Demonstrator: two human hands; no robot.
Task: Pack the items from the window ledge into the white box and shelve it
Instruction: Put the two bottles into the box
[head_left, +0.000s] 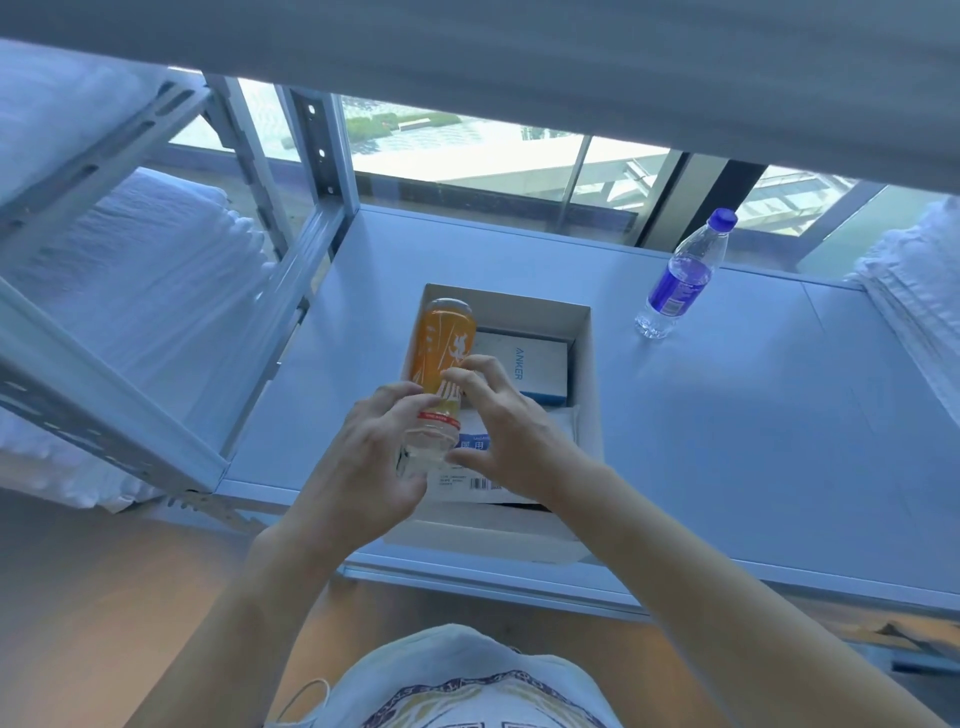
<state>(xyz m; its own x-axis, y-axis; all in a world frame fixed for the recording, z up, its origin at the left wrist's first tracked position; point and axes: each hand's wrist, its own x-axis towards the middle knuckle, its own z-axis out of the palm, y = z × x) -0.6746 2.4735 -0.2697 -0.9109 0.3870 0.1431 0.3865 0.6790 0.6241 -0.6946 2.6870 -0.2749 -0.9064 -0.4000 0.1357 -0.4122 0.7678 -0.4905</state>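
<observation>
Orange bottle (441, 358) lying tilted over left side of white box (584, 364), base toward window; left hand (363, 457) curled round its clear neck end, right hand (498, 421) fingers spread, thumb and fingertips touching bottle. Anker carton (530, 364) and labelled pack (478, 467) inside box. Box on shelf (753, 441); water bottle (680, 275) upright, well apart at right; folded towels (130, 270) on left rack

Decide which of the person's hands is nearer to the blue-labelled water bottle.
Right. The right hand is at the white box, below-left of the water bottle; the left hand lies farther left, holding the orange bottle.
</observation>
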